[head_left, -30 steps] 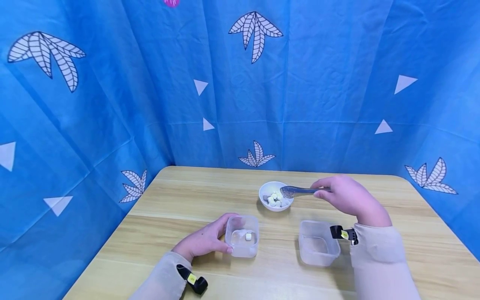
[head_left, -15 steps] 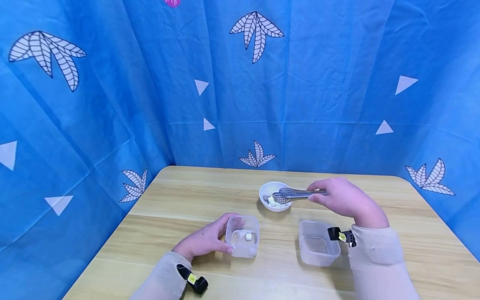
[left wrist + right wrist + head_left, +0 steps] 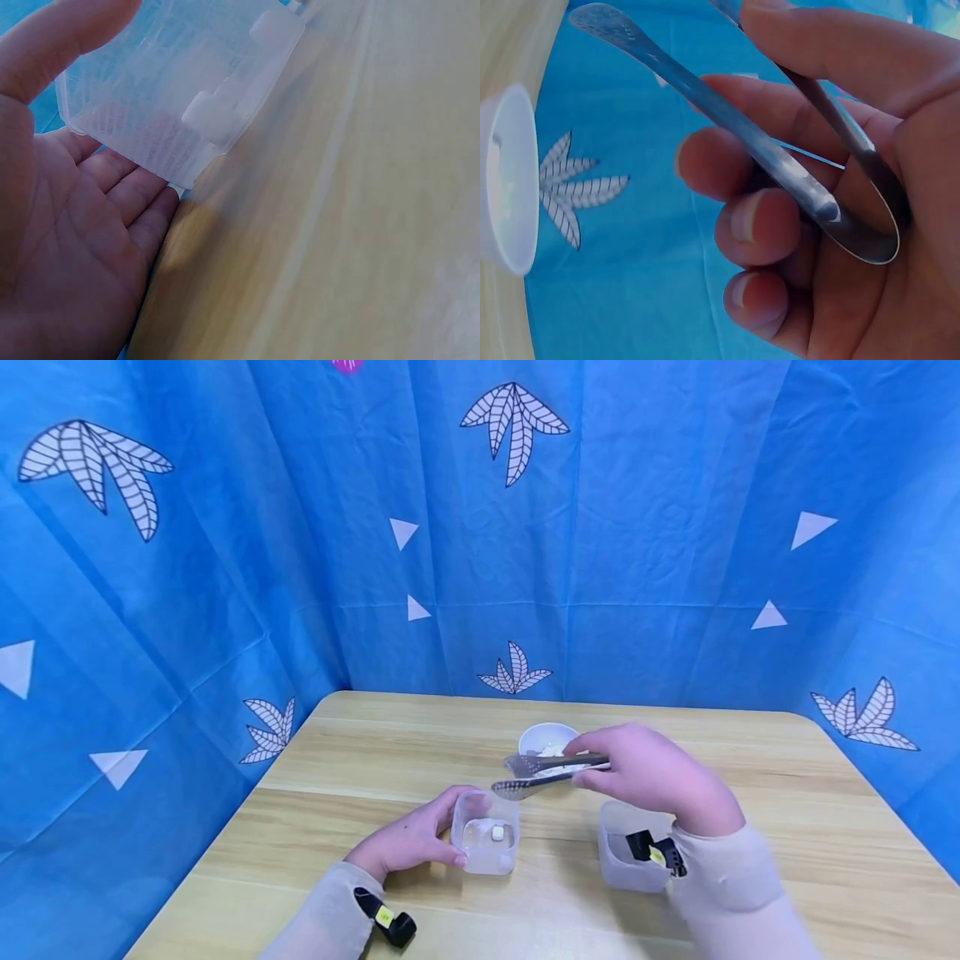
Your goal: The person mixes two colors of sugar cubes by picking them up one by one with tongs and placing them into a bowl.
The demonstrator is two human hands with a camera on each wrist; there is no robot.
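Observation:
My left hand [image 3: 420,837] grips a clear square plastic container [image 3: 486,864] from its left side, thumb at the front and fingers behind. A small white cube [image 3: 498,833] lies inside; the left wrist view shows pale lumps [image 3: 214,116] through the wall. My right hand [image 3: 645,772] holds metal tongs [image 3: 765,154], thumb on one arm and fingers on the other. Their perforated tips stand apart, between the white bowl [image 3: 542,737] and the left container's far rim. No cube is visible between the tips. The bowl holds white pieces [image 3: 551,750], partly hidden behind the tongs.
A second clear plastic container [image 3: 630,872] stands on the right, partly under my right wrist. The wooden table [image 3: 375,735] runs back to a blue patterned curtain [image 3: 660,527]. Black wrist straps [image 3: 386,920] sit over both sleeves.
The tongs have dipped into the bowl, then moved left and toward me, to the left container's far rim. The right forearm has moved left with them. My left hand and its container stay put.

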